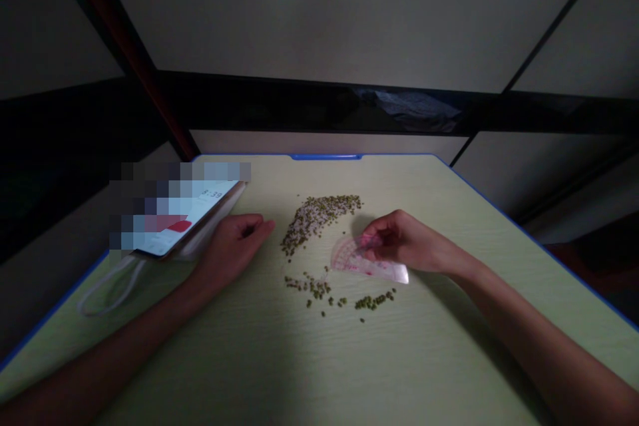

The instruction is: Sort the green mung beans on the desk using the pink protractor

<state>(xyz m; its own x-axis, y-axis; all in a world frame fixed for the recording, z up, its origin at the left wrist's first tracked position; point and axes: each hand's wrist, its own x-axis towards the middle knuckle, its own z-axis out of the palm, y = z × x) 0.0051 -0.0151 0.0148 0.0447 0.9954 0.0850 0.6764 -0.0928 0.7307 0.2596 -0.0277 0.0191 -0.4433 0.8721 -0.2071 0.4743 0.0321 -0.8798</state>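
My right hand [394, 237] pinches a clear plastic protractor [352, 258] with pink markings between thumb and fingers. The protractor is held low over the table, its curved side to the left and its straight edge toward me. Beyond it and to the left lies a curved pile of small green beans mixed with pale grains [319, 216]. Nearer to me, several loose green beans [369, 303] form a small row, with another scattered cluster [312, 285] to their left. My left hand [239, 239] rests on the table left of the pile, fingers curled closed, nothing visible in it.
A phone [200, 213] with a lit screen leans at the left, partly blurred out, with a white strap [112, 289] beside it. The pale tabletop [239, 359] has a blue edge and a blue handle [326, 157] at its far side. Panels [329, 20] stand behind.
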